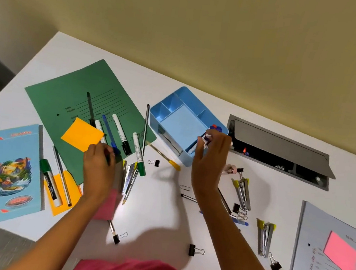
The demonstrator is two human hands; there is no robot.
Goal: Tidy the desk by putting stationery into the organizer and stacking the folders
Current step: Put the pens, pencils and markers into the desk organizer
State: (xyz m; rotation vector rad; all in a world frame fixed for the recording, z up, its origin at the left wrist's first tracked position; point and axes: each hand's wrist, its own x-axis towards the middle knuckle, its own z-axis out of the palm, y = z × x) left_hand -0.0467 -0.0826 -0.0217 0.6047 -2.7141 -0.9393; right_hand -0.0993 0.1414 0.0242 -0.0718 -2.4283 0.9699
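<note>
White desk point(160, 201) cluttered — right hand point(210, 160) pinches a marker point(206, 138) over the blue organizer's point(175, 110) front slot, evidently to drop it in, while left hand point(98, 165) closes on a pen point(110, 135) lying on the green folder point(70, 96).

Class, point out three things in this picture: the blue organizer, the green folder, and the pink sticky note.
blue organizer point(181, 125): head view, on the pale floor of its large middle compartment.
green folder point(66, 97): head view, on its bare cover.
pink sticky note point(342, 253): head view, at its centre.

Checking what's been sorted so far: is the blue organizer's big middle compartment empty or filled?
Empty: the blue organizer shows only its bare floor there. Markers stand only in the right-hand compartment, where the right hand is placing one.
</note>
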